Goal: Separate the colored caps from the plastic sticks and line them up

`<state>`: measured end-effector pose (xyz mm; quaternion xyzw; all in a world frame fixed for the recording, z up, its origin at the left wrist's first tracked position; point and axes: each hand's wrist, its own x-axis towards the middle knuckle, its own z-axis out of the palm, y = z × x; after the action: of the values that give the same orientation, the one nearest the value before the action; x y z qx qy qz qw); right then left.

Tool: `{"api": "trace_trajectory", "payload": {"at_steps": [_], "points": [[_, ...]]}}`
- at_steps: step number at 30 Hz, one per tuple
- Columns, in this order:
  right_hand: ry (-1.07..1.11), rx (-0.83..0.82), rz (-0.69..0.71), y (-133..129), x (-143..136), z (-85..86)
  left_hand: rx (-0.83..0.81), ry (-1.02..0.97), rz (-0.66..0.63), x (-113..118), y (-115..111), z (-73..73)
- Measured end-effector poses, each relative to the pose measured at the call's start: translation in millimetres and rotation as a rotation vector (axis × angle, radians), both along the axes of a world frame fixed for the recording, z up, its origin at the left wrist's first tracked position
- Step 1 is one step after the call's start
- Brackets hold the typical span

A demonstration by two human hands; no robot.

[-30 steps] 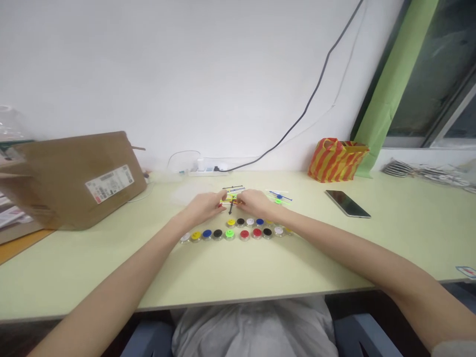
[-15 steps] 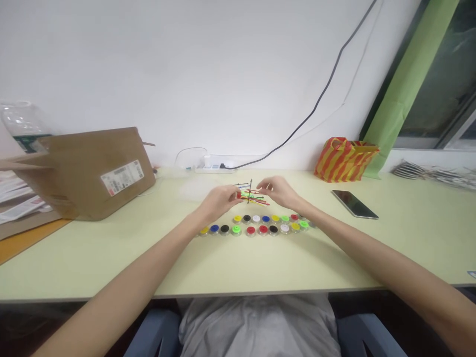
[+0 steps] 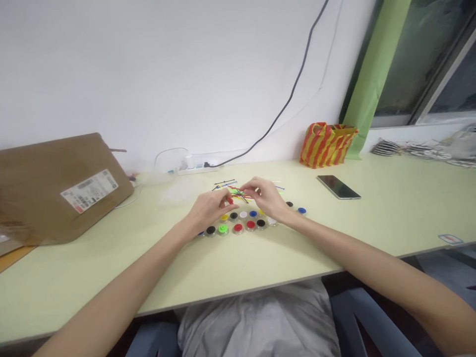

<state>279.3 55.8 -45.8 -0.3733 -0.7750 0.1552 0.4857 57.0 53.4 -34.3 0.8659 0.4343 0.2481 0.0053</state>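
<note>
My left hand (image 3: 208,210) is closed, with a small red piece (image 3: 230,201) pinched between thumb and fingers. Close by on the right, my right hand (image 3: 263,198) has its thumb and fingertips together at the loose sticks; what they grip is too small to make out. A dark thin stick (image 3: 242,196) slants between the two hands. Beneath and behind the fingers lies a pile of thin coloured sticks (image 3: 230,183). Two rows of small clear round pieces with coloured centres, among them a green one (image 3: 223,229), run in front, partly covered by my hands.
A cardboard box (image 3: 85,188) stands on the left of the pale table (image 3: 230,267). Against the wall are a power strip (image 3: 197,169) and a striped bag (image 3: 327,146). A phone (image 3: 338,187) lies at the right, and a black cable (image 3: 293,91) hangs down the wall.
The view has turned to the right. My right hand has come nearer my left and lies over part of the rows. The dark stick, upright before, now slants.
</note>
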Motion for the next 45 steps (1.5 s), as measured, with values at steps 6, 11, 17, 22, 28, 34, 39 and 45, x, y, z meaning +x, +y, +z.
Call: {"api": "trace_trajectory", "payload": {"at_steps": [6, 11, 17, 22, 28, 34, 39, 45], "points": [[0.126, -0.079, 0.177, -8, -9, 0.4, -0.096, -0.191, -0.083, 10, -6, -3.8], [0.134, -0.125, 0.249, -10, -9, 0.5, -0.22, -0.389, -0.143, 16, -12, -3.2], [0.169, -0.13, 0.203, -15, -8, 3.0, -0.31, -0.53, -0.16, 18, -15, -1.9], [0.152, -0.102, 0.182, -19, -5, 7.9, -0.391, -0.602, -0.155, 19, -18, -1.9], [0.134, 0.034, 0.18, -23, -4, 10.4, -0.437, -0.63, -0.156, 20, -21, 0.4], [0.03, 0.207, 0.267, -20, -2, 10.3, -0.476, -0.73, -0.22, 22, -23, 7.6], [0.021, 0.329, 0.231, -23, -5, 8.3, -0.587, -0.827, -0.284, 26, -25, 10.3], [-0.023, 0.455, 0.125, -26, -10, 6.3, -0.676, -0.807, -0.363, 24, -25, 10.7]]}}
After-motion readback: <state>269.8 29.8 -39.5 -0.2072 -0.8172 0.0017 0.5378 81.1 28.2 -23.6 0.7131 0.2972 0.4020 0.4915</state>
